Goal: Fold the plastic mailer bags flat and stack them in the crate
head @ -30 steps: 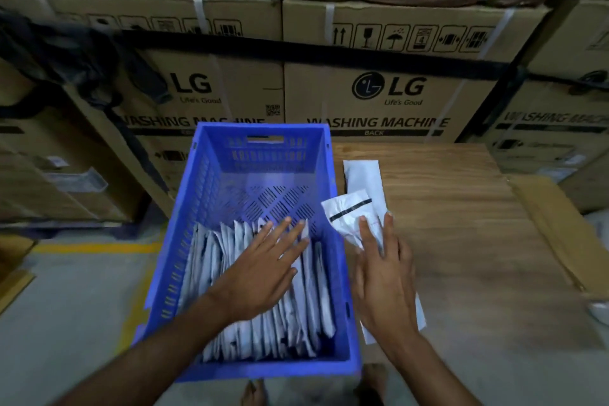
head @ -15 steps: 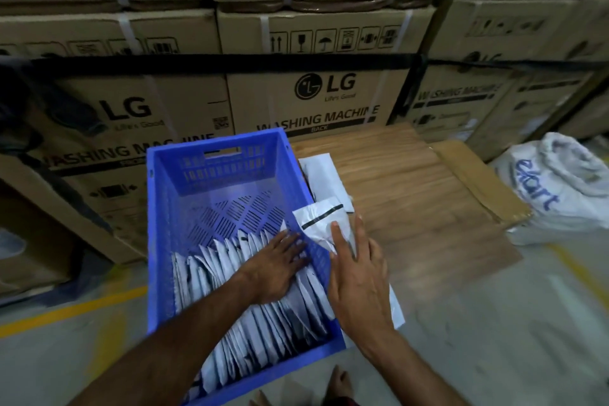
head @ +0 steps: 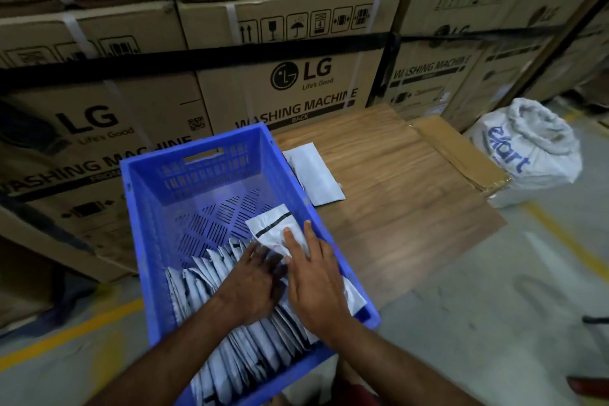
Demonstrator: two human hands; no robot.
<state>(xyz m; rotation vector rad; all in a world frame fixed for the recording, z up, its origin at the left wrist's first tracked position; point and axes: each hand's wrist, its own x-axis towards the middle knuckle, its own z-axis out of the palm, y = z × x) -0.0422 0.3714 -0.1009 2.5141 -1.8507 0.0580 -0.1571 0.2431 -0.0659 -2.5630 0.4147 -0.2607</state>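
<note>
1. The folded mailer bag (head: pixel 275 224) sits over the right inner side of the blue crate (head: pixel 155 217), just ahead of the row of folded bags (head: pixel 250 349) standing on edge along the near half.
2. The right hand (head: pixel 316 280) lies flat on that bag, fingers spread, its grip pressing rather than pinching. The left hand (head: pixel 255 280) rests open on the row beside it, fingers parting the bags; it clasps nothing that I can see.
3. The bag looks thin, light and limp, a slick plastic film that would likely spring open or slide if let go. I would judge it best held flat across the fold, palm down, near the black sealing strip, and pushed in edge first.
4. A second mailer (head: pixel 314 175) lies flat on the wood-grain worktop (head: pixel 395 208), just beside the crate's right wall.
5. Writing: the cartons (head: pixel 296 82) behind read "LG", "Life's Good", "WASHING MACHINE" and "BACK", with handling symbols printed above. The white sack (head: pixel 534 148) on the floor at right shows blue letters, partly hidden in folds; "art" is all I can read surely.
</note>
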